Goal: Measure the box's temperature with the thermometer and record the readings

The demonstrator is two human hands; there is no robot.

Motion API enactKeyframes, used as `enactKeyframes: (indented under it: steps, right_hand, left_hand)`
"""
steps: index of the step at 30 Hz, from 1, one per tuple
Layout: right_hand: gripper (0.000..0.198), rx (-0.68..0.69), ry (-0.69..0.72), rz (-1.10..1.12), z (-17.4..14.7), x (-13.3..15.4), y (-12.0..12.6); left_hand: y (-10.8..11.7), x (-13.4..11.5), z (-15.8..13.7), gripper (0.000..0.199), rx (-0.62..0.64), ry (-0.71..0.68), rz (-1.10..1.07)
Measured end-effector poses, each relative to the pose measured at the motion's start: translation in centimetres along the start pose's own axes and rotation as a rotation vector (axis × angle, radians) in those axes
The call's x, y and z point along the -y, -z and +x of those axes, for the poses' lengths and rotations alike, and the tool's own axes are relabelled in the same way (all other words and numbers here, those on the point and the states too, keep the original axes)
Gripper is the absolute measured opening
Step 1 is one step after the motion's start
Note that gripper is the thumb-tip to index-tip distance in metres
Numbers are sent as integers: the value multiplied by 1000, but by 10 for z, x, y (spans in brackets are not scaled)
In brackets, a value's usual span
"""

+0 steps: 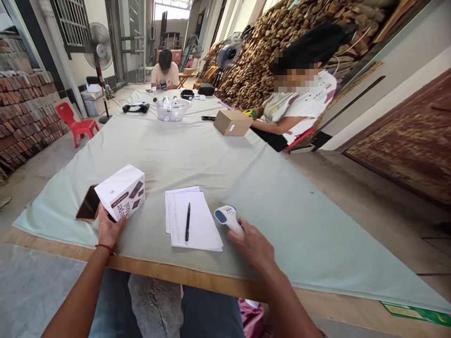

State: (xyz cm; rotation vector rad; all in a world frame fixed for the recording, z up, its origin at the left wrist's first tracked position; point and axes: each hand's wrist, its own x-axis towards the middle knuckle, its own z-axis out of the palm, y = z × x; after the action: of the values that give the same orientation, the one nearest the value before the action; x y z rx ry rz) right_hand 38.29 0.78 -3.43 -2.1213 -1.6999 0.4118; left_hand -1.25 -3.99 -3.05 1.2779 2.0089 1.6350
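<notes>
My left hand (108,228) grips the near corner of a white product box (120,191), which stands tilted on the cloth-covered table (218,159). A phone (88,203) lies flat just left of the box. My right hand (252,244) holds a white and blue handheld scanner (228,218) just above the cloth. Between my hands lie white paper sheets (192,223) with a black pen (188,221) on top.
A brown cardboard box (232,122) sits in front of a seated person (299,103) at the right. A clear bowl with bottles (172,109) stands mid-table. Another person (164,70) sits at the far end. A red chair (75,123), a fan (99,49) and bricks stand left.
</notes>
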Motion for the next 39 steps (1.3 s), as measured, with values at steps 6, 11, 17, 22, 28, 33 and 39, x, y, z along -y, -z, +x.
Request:
enactKeyframes:
  steps: [6, 11, 17, 22, 28, 33, 39]
  right_hand:
    - [37, 91, 88, 1039, -72, 69, 2]
    - [35, 440, 144, 1276, -124, 128, -8]
    - [35, 442, 170, 1211, -118, 170, -9]
    - [34, 403, 139, 1120, -109, 188, -7]
    - [31, 371, 98, 1083, -107, 194, -12]
    - [28, 315, 111, 1060, -107, 193, -15]
    - [25, 300, 110, 1061, -107, 193, -16]
  left_hand:
    - [1, -9, -8, 70, 110, 108, -255]
    - [6, -13, -21, 68, 481, 52, -266]
    - [4, -12, -21, 60, 557, -22, -260]
    - [5, -12, -22, 60, 568, -35, -282]
    - [7, -12, -20, 61, 605, -30, -299]
    - [7, -12, -19, 61, 604, -22, -282]
    - [6, -11, -20, 61, 606, 4, -284]
